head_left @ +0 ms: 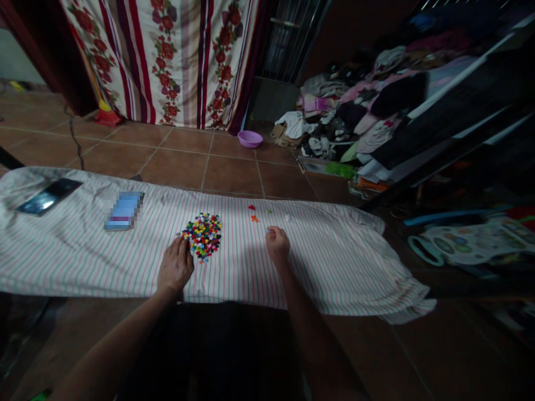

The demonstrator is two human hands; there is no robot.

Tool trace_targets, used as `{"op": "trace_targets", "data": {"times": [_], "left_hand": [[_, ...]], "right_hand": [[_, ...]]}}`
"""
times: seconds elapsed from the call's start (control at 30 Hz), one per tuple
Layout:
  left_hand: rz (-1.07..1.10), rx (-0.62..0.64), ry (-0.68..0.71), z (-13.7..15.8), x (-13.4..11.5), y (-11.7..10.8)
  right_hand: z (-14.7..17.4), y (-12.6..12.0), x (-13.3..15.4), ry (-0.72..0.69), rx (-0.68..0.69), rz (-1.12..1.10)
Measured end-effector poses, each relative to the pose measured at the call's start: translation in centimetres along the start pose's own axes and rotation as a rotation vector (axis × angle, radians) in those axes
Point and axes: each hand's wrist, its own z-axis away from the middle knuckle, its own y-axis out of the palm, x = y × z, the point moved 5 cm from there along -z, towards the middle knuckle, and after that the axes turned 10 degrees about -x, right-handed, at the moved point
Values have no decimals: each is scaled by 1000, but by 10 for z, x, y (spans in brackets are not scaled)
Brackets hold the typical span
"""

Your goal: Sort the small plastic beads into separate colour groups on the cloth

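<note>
A pile of small multicoloured plastic pieces (204,235) lies on a striped cloth (238,267). My left hand (175,264) rests flat at the pile's left edge, fingers stretched out and touching the nearest pieces. Right of the pile, my right hand (278,243) is closed in a pinch just above the cloth, and a small light-blue piece (269,229) shows at its fingertips. Beyond that hand lie a few red pieces (251,207), some orange pieces (254,219), a tiny yellow-green piece (269,211) and a whitish piece (287,218), set apart from one another.
A phone with a lit screen (124,210) and a dark phone (50,196) lie on the cloth to the left. On the tiled floor beyond stands a purple basin (249,139). Heaped clothes (355,106) fill the back right, and a patterned curtain (167,61) hangs behind.
</note>
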Motion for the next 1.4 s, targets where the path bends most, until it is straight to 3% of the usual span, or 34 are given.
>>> {"op": "trace_targets", "data": {"times": [0.3,0.6,0.9,1.2,1.3,1.4], "left_hand": [[26,-3,-7,2,0,0],[9,0,2,3,1,2],[36,16,-24,2,2,0],[21,32,-26,2,2,0],[21,38,-27,1,1,0],[9,41,-19,1,1,0]], "right_hand": [[-30,16,-27,49,38,117],[-36,25,-34,5,88,121],[-35,23,-32,53,100,107],[-37,14,-30,89,14,59],[-38,2,-15,96,-51,23],[-36,-31,38,-47,-72,-117]]}}
